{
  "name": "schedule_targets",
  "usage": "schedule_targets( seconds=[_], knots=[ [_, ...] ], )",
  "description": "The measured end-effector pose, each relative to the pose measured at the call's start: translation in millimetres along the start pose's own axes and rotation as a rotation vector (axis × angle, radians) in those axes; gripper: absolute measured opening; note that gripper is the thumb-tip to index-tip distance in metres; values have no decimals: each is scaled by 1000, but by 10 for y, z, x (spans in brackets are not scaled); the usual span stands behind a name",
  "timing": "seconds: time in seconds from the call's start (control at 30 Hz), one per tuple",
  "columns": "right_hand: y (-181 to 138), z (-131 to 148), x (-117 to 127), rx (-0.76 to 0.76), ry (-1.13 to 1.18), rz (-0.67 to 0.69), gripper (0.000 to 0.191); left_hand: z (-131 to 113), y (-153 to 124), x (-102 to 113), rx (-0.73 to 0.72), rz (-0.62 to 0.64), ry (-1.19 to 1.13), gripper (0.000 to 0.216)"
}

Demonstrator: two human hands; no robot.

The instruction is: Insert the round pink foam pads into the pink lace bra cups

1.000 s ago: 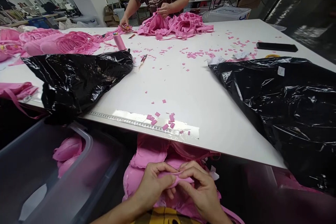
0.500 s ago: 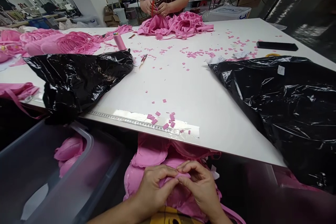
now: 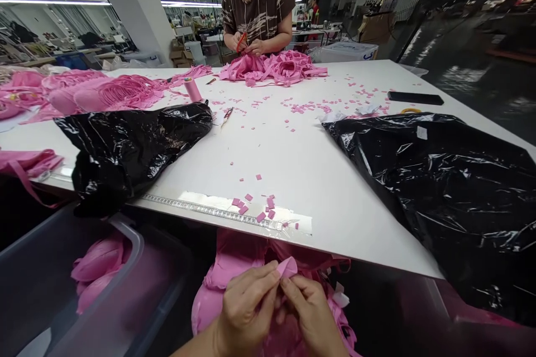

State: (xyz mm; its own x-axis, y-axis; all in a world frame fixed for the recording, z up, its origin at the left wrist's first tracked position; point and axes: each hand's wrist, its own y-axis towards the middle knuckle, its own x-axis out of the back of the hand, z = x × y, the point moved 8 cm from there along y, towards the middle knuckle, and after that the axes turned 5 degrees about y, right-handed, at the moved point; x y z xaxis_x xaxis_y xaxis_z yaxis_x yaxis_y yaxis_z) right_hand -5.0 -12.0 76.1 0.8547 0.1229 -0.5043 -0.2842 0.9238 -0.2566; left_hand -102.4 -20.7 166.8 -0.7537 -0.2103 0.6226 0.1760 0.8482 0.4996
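Just below the table edge, my left hand [image 3: 250, 304] pinches a pink bra [image 3: 288, 265] between thumb and fingers. My right hand [image 3: 313, 309] is closed on the same bra from the other side, and a folded, pointed bit of it sticks up between the fingertips. Its remainder is hidden by the hands or merges with the pile of pink bras [image 3: 207, 307] beneath them. A white tag [image 3: 340, 295] shows to the right of the pile.
A white table [image 3: 293, 173] carries a tape measure [image 3: 209, 210], pink scraps [image 3: 259, 216], a thread cone [image 3: 192, 90] and black plastic bags [image 3: 134, 145] [image 3: 444, 178]. At left stands a plastic bin [image 3: 138, 245] with pink cups. Opposite, a person [image 3: 259, 17] holds red-handled scissors [image 3: 242, 41] over pink garments.
My hands have turned the bra, so a pointed fold now stands up between them; both have shifted slightly down. The view has tilted upward, showing more of the person opposite.
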Motion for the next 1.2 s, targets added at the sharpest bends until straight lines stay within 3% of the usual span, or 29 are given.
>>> schedule_targets(
  seconds=[0.1, 0.2, 0.3, 0.37, 0.43, 0.53, 0.63, 0.8, 0.93, 1.07, 1.2],
  knots=[
    [43, -105, -38, -42, 128, 33, 29, -36, -52, -33, -98, 11, 15, 43],
    [73, -141, -17, -29, 76, 56, 30, -91, -126, -15, -252, -57, -19, 53],
    [97, -82, 53, -13, -26, 27, 33, -93, -152, 16, -289, -98, -76, 43],
    [97, -13, 79, -29, -105, 25, 35, 20, -97, -17, -103, -12, -200, 25],
    [77, 66, 60, -55, -197, 70, 34, 212, -74, -90, 228, 98, -384, 14],
    [20, 251, -43, 16, -328, 183, 27, 440, -223, -272, 773, 228, -720, 16],
    [-43, 398, -155, 118, -383, 259, 21, 462, -394, -456, 1079, 304, -1045, 21],
    [-107, 379, -189, 82, -363, 250, 18, 413, -583, -660, 1230, 510, -1264, 27],
    [-144, 311, -158, 27, -379, 253, 19, 391, -611, -680, 1220, 614, -1195, 26],
    [-139, 210, -42, -23, -449, 165, 27, 366, -491, -608, 1128, 528, -1125, 30],
    [-174, 191, 45, 30, -385, 69, 28, 427, -459, -529, 1141, 364, -1055, 33]
  ],
)
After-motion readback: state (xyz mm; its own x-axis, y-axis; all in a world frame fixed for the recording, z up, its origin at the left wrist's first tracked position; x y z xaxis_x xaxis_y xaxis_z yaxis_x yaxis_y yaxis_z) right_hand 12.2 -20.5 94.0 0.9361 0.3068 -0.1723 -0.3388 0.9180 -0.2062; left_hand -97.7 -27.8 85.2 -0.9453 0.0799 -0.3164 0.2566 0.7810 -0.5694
